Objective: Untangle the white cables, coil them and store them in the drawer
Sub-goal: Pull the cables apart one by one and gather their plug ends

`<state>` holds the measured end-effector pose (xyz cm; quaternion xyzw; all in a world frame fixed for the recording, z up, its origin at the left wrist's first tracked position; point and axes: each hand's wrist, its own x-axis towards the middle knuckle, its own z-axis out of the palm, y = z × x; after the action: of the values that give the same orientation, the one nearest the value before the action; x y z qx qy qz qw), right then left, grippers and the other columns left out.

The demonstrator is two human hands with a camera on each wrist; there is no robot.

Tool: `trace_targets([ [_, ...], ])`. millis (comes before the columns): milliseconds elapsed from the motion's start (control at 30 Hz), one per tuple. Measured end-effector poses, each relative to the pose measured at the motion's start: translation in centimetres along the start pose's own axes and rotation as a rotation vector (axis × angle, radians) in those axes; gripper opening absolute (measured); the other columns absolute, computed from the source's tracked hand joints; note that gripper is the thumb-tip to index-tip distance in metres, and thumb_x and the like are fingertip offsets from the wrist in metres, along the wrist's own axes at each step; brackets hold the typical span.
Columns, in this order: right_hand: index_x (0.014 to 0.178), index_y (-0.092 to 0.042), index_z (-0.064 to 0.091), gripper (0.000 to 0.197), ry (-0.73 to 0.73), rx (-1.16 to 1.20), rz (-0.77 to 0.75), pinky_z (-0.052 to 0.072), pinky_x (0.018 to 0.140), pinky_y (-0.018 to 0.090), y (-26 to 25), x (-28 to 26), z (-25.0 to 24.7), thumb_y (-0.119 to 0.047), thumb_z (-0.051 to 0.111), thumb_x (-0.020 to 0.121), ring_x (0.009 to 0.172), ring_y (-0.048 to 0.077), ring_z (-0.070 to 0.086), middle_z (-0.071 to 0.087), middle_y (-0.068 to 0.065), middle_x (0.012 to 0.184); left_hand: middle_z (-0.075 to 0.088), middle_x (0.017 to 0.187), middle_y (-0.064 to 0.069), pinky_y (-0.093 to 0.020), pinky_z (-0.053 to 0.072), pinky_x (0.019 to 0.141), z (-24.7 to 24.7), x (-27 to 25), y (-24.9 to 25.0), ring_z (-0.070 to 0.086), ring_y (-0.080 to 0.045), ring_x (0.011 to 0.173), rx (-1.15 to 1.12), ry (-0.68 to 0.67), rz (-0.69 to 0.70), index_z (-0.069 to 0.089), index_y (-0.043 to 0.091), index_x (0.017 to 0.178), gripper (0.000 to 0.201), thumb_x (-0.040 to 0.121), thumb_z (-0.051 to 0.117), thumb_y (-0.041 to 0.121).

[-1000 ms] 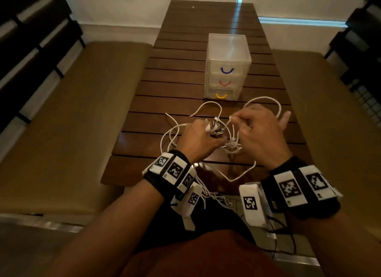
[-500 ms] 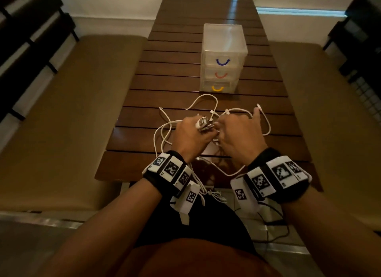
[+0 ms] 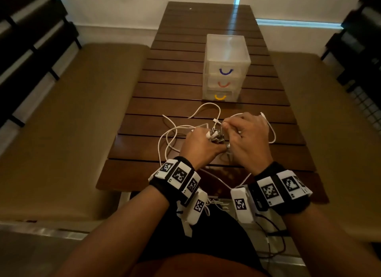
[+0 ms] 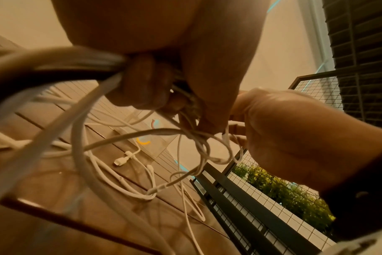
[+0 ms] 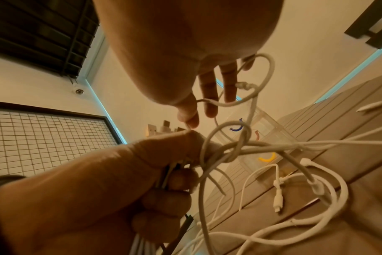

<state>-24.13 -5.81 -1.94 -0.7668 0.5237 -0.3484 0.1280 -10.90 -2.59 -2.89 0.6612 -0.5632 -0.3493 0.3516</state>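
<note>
Head view — both fists [image 3: 199, 146] [image 3: 246, 136] gripping white cables [image 3: 171, 136]

No readable words, brand names or numbers in any view. Only signs: square black-and-white coded markers on the white blocks of the left wristband [image 3: 179, 176] and the right wristband [image 3: 278, 189], several per band, patterns not decodable as text. A small dark glyph sits at the corner of some blocks, too small to tell. The clear drawer unit [image 3: 226, 50] bears no label; its three curved handles, blue, red-orange and yellow from top to bottom, carry no lettering. Wrist views show no print.
</note>
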Motion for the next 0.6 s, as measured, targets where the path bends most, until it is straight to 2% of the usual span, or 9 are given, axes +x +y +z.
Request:
trace_targets([
  [100,0.089,-0.024,0.071,0.021,0.039,0.058,0.013,0.041,0.095,0.050,0.2,0.6,-0.6,-0.030,0.052,0.090,0.090,0.015,0.059,0.066,-0.007,0.089,0.068,0.068,0.002,-0.037,0.054,0.067,-0.1,0.5,0.7,0.065,-0.014,0.070,0.017,-0.027,0.018,0.061,0.023,0.061,0.022,0.068,0.081,0.031],
  [167,0.086,-0.022,0.072,0.019,0.101,0.164,0.091,0.049,0.085,0.043,0.6,1.1,-1.4,-0.025,0.054,0.092,0.084,0.011,0.062,0.069,-0.008,0.085,0.069,0.067,0.002,-0.035,0.053,0.066,-0.7,1.1,0.2,0.066,-0.015,0.071,-0.033,-0.004,-0.026,0.061,0.020,0.060,0.028,0.067,0.084,0.034],
  [233,0.087,-0.020,0.073,0.020,0.190,0.237,0.196,0.053,0.080,0.038,1.6,1.6,-2.7,-0.024,0.055,0.092,0.081,0.008,0.065,0.071,-0.009,0.083,0.069,0.066,0.001,-0.035,0.053,0.065,-1.2,1.8,-0.7,0.067,-0.016,0.070,-0.055,0.001,-0.075,0.064,0.015,0.062,0.032,0.067,0.084,0.038],
  [300,0.088,-0.023,0.072,0.018,0.249,0.250,0.280,0.055,0.077,0.038,2.7,1.6,-3.8,-0.027,0.055,0.092,0.077,0.007,0.065,0.071,-0.009,0.082,0.067,0.066,0.006,-0.028,0.049,0.061,-1.6,2.1,-1.4,0.065,-0.011,0.068,-0.003,0.015,-0.100,0.065,0.019,0.063,0.028,0.069,0.082,0.041],
  [367,0.086,-0.024,0.071,0.016,0.267,0.284,0.333,0.057,0.069,0.034,3.5,1.3,-4.8,-0.024,0.056,0.093,0.068,0.005,0.064,0.070,-0.003,0.079,0.065,0.066,0.010,-0.021,0.043,0.056,-1.9,2.4,-1.9,0.062,-0.006,0.067,0.042,0.077,-0.119,0.066,0.024,0.066,0.023,0.071,0.081,0.041],
  [400,0.088,-0.023,0.070,0.016,0.276,0.305,0.346,0.057,0.067,0.035,3.6,1.1,-5.2,-0.022,0.056,0.094,0.068,0.008,0.064,0.068,-0.002,0.077,0.064,0.068,0.011,-0.018,0.041,0.054,-2.1,2.6,-2.1,0.061,-0.005,0.067,0.051,0.115,-0.133,0.067,0.026,0.070,0.020,0.073,0.080,0.040],
  [467,0.087,-0.022,0.069,0.018,0.298,0.357,0.384,0.056,0.064,0.036,3.7,0.7,-6.3,-0.020,0.054,0.096,0.069,0.014,0.064,0.064,-0.002,0.074,0.066,0.074,0.008,-0.018,0.043,0.060,-2.3,3.0,-2.4,0.061,-0.007,0.073,0.052,0.189,-0.181,0.070,0.022,0.080,0.016,0.077,0.079,0.035],
  [533,0.083,-0.027,0.067,0.020,0.289,0.421,0.437,0.054,0.064,0.031,3.8,0.5,-7.3,-0.020,0.053,0.097,0.068,0.011,0.061,0.062,-0.003,0.072,0.070,0.084,0.001,-0.023,0.047,0.071,-2.3,3.4,-2.9,0.065,-0.015,0.084,0.048,0.252,-0.229,0.072,0.017,0.087,0.020,0.077,0.078,0.033],
  [600,0.084,-0.024,0.069,0.018,0.194,0.468,0.433,0.054,0.066,0.033,3.7,0.2,-7.7,-0.021,0.055,0.096,0.067,0.012,0.062,0.063,-0.001,0.069,0.070,0.083,0.000,-0.027,0.049,0.072,-2.1,3.4,-2.9,0.067,-0.019,0.086,-0.003,0.309,-0.253,0.071,0.018,0.084,0.018,0.074,0.080,0.031],
])
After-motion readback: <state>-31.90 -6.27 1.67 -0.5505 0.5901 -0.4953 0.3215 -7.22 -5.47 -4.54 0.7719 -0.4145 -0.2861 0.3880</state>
